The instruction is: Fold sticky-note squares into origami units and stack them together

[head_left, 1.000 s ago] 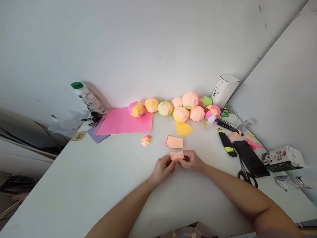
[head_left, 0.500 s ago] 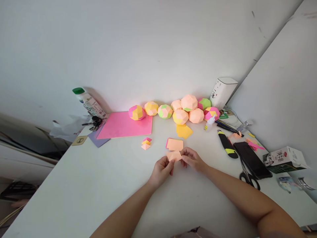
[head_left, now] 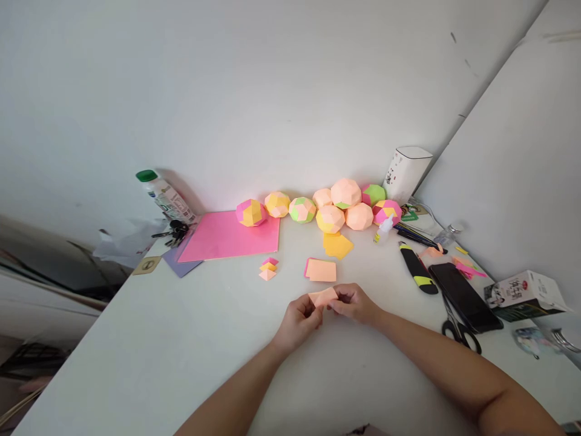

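A small peach sheet of paper is held over the table between my two hands. My left hand pinches its left end, thumb in front. At the right end, my right hand grips it with thumb and fingers. Just beyond lies a stack of peach and pink paper pieces. Yellow paper pieces rest behind that stack. To the left sit small folded paper pieces in pink, yellow and peach. Along the wall stand several faceted paper balls.
At left are a pink board, keys and a green-capped bottle. At right lie a utility knife, scissors, a phone and a milk carton. A glue bottle stands by the balls.
The view has shifted slightly. Both hands have drawn a little nearer to me with the peach paper, which now looks more bent and tilted. Its grip has stayed at both ends.
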Motion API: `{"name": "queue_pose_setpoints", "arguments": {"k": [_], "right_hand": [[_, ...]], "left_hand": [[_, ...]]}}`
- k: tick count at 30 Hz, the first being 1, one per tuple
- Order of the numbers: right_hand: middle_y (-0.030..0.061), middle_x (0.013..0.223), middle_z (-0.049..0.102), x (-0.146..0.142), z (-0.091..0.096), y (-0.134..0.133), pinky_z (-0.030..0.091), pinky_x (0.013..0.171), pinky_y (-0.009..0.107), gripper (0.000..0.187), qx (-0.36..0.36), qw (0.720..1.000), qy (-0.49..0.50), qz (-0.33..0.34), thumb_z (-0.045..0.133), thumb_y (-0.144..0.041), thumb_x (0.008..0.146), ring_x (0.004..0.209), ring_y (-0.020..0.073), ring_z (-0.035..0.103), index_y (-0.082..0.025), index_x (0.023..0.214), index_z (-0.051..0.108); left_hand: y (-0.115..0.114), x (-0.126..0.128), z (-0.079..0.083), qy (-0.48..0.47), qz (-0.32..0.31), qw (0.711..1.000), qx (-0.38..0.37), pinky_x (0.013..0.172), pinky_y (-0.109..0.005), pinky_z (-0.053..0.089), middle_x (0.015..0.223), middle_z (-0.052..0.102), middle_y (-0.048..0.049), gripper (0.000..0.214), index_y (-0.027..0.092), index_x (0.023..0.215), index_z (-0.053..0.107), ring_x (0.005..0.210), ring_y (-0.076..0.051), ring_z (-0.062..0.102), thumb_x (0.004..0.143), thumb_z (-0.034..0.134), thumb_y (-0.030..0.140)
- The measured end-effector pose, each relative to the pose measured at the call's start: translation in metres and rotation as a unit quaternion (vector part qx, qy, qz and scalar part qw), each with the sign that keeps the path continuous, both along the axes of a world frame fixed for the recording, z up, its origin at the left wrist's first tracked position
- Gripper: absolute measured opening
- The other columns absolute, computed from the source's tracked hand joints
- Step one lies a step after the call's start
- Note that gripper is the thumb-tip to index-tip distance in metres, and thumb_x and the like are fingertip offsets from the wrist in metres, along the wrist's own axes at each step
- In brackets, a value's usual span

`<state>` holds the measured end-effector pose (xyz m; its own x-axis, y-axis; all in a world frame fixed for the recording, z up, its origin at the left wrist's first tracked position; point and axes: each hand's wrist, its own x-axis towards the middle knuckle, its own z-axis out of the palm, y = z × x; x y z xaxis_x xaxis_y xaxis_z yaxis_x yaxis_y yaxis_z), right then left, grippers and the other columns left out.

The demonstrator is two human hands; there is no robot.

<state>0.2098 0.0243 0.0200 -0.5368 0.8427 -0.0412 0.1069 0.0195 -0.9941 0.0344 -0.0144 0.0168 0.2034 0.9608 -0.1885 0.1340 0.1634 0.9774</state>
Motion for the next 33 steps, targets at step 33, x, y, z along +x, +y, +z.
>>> {"name": "queue_pose_setpoints", "arguments": {"k": [33], "right_hand": [[-0.0009, 0.073, 0.051, 0.001, -0.006, -0.002, 0.04, 0.049, 0.022, 0.009, 0.045, 0.994, 0.087, -0.057, 0.046, -0.016, 0.08, 0.053, 0.009, 0.049, -0.02, 0.086, 0.05]], "left_hand": [[0.004, 0.0, -0.007, -0.161, 0.075, 0.984, 0.004, 0.049, -0.019, 0.035, 0.065, 0.05, 0.0046, 0.018, 0.019, 0.083, 0.047, 0.051, -0.006, 0.044, 0.081, 0.056, 0.035]]}}
